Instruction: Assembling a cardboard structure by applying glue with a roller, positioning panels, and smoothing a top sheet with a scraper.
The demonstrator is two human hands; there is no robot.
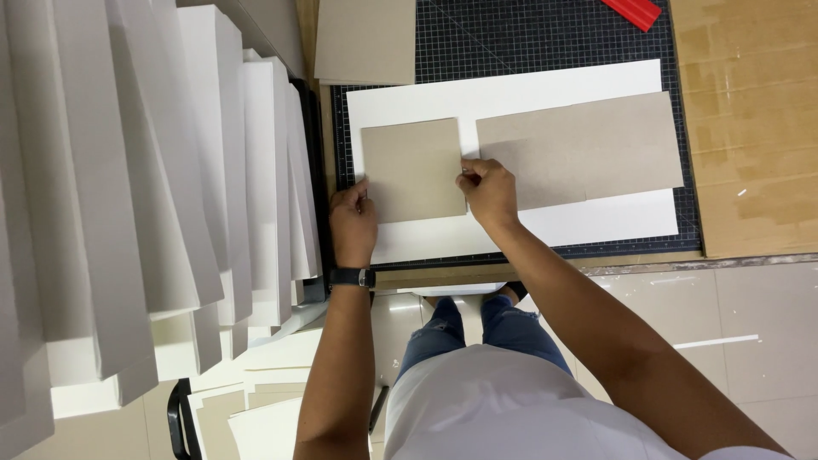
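Note:
A small grey cardboard panel (412, 166) lies on a white sheet (511, 94) spread over a black gridded cutting mat (528, 34). My left hand (352, 217) pinches the panel's lower left edge; a black watch sits on that wrist. My right hand (487, 189) grips the panel's right edge near its middle. A longer grey cardboard panel (588, 145) lies on the same sheet just right of my right hand, with a narrow white gap between the two panels.
Tall stacks of white folded boards (128, 187) fill the left side. Another grey board (365, 38) rests at the mat's top left, a red tool (632, 10) at the top. Brown cardboard (754, 128) covers the right; tiled floor lies below the table edge.

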